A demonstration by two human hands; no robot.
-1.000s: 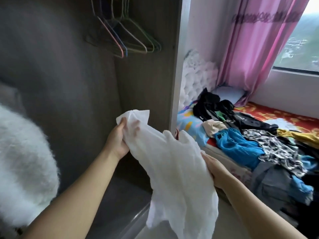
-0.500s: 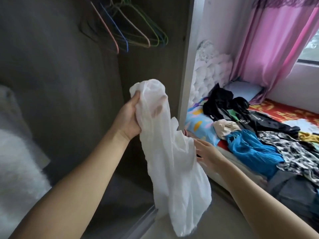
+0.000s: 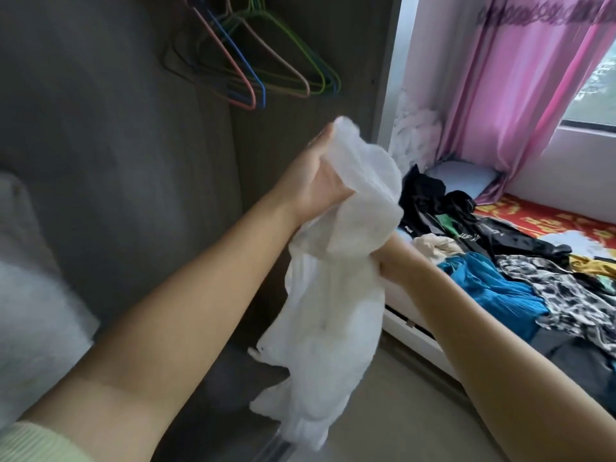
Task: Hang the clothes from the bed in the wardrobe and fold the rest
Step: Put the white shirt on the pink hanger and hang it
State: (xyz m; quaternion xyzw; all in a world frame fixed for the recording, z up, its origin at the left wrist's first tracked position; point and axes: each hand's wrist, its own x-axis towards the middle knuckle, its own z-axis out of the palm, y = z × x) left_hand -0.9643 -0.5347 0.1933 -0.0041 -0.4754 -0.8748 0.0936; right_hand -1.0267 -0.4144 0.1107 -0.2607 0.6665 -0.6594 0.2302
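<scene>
Holding a thin white garment (image 3: 333, 295) up in front of the open wardrobe (image 3: 116, 128), both hands closed on it.

Left hand (image 3: 313, 181) clutches the bunched top; right hand (image 3: 393, 265) grips lower down, its fingers buried in the cloth, which hangs limp below both. This looks like the hanging step: next, one hand must likely let go and reach to the wire hangers (image 3: 266, 68) above the grip. More clothes (image 3: 500, 278) lie heaped on the bed (image 3: 550, 225), right of the grip. Blurred: the garment's neckline and the hangers' rail, cut off above.
</scene>
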